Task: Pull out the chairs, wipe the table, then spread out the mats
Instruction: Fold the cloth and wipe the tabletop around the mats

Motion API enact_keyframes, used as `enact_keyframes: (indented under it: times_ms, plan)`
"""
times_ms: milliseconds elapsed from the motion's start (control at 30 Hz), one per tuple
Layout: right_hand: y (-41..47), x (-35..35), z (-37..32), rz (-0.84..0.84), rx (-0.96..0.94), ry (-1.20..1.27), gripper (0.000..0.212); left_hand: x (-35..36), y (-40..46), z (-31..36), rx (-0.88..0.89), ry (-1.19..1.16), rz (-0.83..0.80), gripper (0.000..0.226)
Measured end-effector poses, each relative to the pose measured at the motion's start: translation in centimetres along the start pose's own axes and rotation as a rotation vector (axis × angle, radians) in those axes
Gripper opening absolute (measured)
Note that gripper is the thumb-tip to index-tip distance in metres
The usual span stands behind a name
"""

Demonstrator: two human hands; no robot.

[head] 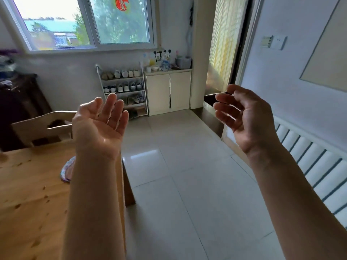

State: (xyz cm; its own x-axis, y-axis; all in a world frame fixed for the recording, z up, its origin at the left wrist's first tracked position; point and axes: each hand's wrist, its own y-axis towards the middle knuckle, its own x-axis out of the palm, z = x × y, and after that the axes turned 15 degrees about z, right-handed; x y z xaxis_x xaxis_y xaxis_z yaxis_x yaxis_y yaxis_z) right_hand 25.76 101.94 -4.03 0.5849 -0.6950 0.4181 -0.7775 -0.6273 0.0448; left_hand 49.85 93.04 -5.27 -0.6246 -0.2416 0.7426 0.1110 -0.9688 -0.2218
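Pale wood is showing at lower left, where the table (28, 194) is ending in a right edge running just beside the left forearm. Both hands are hovering with nothing in them: left hand (101, 126) palm up with fingers relaxed, right hand (244, 117) loosely curled. A patterned cloth (66, 169) is lying near that right edge. A chair (41, 128) is standing at the far edge. Tiled floor (187, 166) is lying open rightward to the radiator (315, 166).
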Motion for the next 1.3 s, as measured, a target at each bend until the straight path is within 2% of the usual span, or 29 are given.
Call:
enact_keyframes:
  times_ms: [333,500,767,1000,1300]
  plan:
    - [20.8,8.3,2.8,-0.142,0.024,0.078,0.022,13.9,14.5,-7.2,0.027,0.016,-0.047,0.012]
    - [31.8,11.5,5.4,-0.228,0.023,0.071,0.023,17.9,22.4,-10.8,0.096,-0.025,0.018,0.012]
    - [49.0,19.3,9.8,-0.404,0.134,0.015,0.027,26.5,34.8,-16.2,0.161,-0.117,0.152,0.015]
    - [57.3,29.3,16.1,-0.557,0.267,0.042,0.026,27.6,44.1,-15.9,0.301,-0.123,0.272,0.022]
    - [64.7,46.4,25.3,-0.72,0.372,0.054,0.042,26.9,59.3,-10.5,0.494,-0.117,0.443,0.005]
